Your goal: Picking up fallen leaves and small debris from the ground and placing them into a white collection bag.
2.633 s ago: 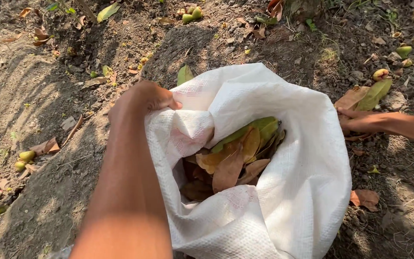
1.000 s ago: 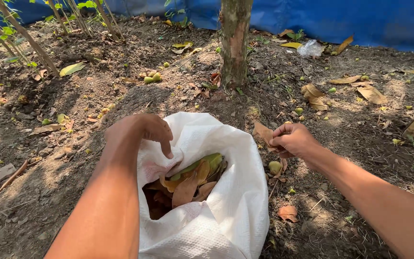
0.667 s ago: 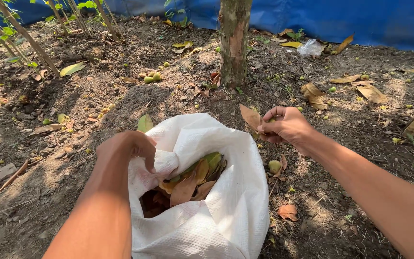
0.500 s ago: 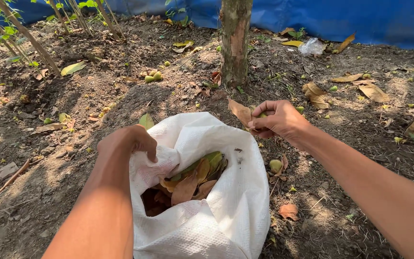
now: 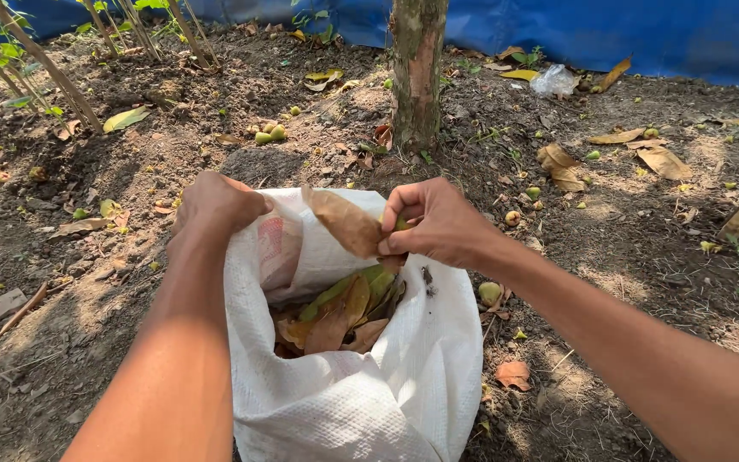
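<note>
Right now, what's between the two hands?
In the head view, a dry brown leaf, held by the right hand, hangs over the white sack's open mouth, beside the left hand.

1. The sack [image 5: 369, 402] in the lower middle of the frame is white woven plastic, with a fine grid weave and a slight sheen where the sun hits it.
2. The leaf [image 5: 345, 222] pinched by the right hand [image 5: 438, 224] above the sack's mouth is dry, brown, matt and papery.
3. The leaves inside the sack [image 5: 344, 304] are partly dry brown, partly waxy green and yellow.
4. The ground [image 5: 87, 325] is crumbly, rough, matt soil.
5. The tree trunk [image 5: 416, 73] at the top centre has rough, patchy bark.
6. The blue sheet [image 5: 643, 34] across the top looks like smooth plastic tarpaulin, though the view is too far to be sure.
</note>
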